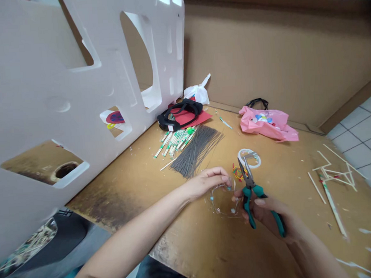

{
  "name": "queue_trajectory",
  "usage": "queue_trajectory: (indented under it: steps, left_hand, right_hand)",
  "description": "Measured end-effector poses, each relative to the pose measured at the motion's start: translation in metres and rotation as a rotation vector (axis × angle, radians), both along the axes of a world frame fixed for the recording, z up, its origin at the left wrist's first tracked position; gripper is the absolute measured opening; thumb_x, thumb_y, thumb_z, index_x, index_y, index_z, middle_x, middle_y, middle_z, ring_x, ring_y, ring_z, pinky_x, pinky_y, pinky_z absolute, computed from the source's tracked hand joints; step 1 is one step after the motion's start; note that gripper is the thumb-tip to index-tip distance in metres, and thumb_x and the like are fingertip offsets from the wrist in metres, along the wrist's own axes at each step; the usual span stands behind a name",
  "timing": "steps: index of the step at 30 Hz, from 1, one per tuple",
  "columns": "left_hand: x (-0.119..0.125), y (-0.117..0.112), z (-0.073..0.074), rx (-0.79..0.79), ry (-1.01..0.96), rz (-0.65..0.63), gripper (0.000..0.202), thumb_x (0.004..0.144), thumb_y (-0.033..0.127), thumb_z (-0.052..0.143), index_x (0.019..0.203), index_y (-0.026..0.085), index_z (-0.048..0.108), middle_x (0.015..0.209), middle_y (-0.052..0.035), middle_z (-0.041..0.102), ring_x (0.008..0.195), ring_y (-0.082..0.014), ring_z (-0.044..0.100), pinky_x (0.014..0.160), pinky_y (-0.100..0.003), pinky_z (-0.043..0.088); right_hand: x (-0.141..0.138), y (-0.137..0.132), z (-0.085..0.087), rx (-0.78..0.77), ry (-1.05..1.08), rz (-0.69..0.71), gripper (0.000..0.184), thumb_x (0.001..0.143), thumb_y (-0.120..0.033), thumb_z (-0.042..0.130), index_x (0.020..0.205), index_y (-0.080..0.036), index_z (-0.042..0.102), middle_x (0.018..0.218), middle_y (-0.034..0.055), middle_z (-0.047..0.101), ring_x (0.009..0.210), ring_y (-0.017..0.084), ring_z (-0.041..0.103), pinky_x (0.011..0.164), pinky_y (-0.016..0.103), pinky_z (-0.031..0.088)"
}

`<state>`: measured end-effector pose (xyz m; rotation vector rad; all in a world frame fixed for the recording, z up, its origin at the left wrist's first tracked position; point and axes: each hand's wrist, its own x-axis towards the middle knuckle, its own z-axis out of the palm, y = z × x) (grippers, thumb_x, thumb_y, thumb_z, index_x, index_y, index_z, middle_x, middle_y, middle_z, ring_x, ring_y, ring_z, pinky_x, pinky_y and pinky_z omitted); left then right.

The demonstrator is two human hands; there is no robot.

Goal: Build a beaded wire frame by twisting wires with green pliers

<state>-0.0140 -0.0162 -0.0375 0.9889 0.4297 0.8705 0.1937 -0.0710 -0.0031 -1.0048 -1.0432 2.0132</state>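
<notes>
My left hand (211, 182) pinches the upper edge of a thin wire ring with beads (217, 211), near a small blue bead. The ring is loosely circular, with several pale and blue beads along it. In my right hand (265, 211) is a pair of long-nose pliers (248, 185) with teal and black handles. Their jaws point up and stand slightly apart with nothing clear between them. The right fingertips also touch the right side of the bead ring. Just behind the pliers lie a white ring-shaped spool (256, 163) and a tangle of red and yellow cord (238, 172).
Grey wire lengths (195, 153) lie beside wrapped chopsticks (174, 141). Behind them are a black headband (171, 119) and a white bag (198, 93). A pink bag (266, 125) lies at the back right, a stick frame (337, 173) at right. A white plastic panel (110, 43) stands left.
</notes>
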Motion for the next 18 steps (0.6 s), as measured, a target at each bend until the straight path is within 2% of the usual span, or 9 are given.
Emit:
queue_trajectory:
  steps: [5,12,18]
  left_hand:
    - [0.0004,-0.0007,-0.0005,-0.023,-0.011,-0.022,0.026,0.074,0.037,0.07,0.074,0.013,0.06,0.077,-0.0022,0.06,0.069,-0.0116,0.056,0.07,-0.027,0.042]
    - [0.0016,-0.0016,-0.0041,-0.223,-0.107,-0.037,0.031,0.065,0.036,0.078,0.07,0.012,0.06,0.072,-0.0017,0.059,0.067,-0.0099,0.056,0.064,-0.023,0.041]
    - [-0.0003,0.0004,-0.0034,-0.258,-0.086,-0.024,0.029,0.063,0.032,0.08,0.07,0.01,0.064,0.07,-0.0032,0.063,0.069,-0.0097,0.059,0.068,-0.021,0.042]
  right_hand:
    - [0.0021,0.0016,-0.0008,0.002,0.008,0.029,0.03,0.073,-0.035,0.064,0.099,-0.021,0.069,0.105,0.0092,0.067,0.07,0.016,0.06,0.064,0.03,0.043]
    - [0.0041,0.0021,-0.0032,0.014,0.009,0.043,0.034,0.072,-0.036,0.065,0.102,-0.019,0.069,0.077,0.0065,0.066,0.072,0.018,0.059,0.065,0.029,0.042]
    - [0.0082,0.0027,-0.0043,0.05,0.023,0.046,0.039,0.07,-0.036,0.065,0.104,-0.018,0.068,0.097,0.0106,0.067,0.072,0.019,0.059,0.065,0.032,0.043]
